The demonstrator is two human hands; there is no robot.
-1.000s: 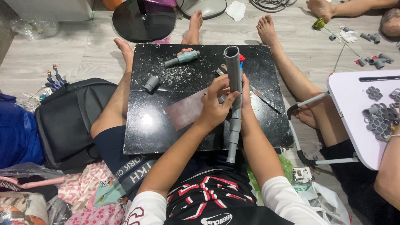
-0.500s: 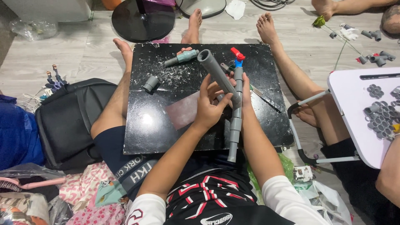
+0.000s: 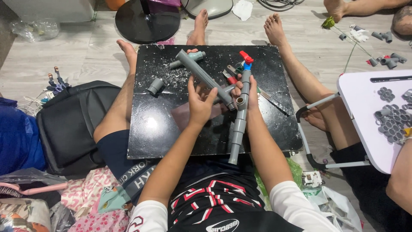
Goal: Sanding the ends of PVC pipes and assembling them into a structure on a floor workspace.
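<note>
Near the centre of the frame, the left hand (image 3: 201, 104) wraps its fingers around a grey pipe (image 3: 201, 76) that slants toward the upper left over the black board (image 3: 171, 129). Just right of it, the right hand (image 3: 249, 95) grips the upright grey pipe assembly (image 3: 238, 124), topped by a red-handled valve (image 3: 246, 58). A short grey coupling (image 3: 155, 86) lies loose on the board's left part.

Matt grey plastic pipe (image 3: 238, 124); glossy black board (image 3: 163, 129), scuffed.

A black backpack (image 3: 73, 124) lies on the floor beside the black board (image 3: 171, 129). A loose grey coupling (image 3: 155, 86) sits on that board. A white folding bench (image 3: 365, 116) carries small grey fittings (image 3: 392, 120).
</note>
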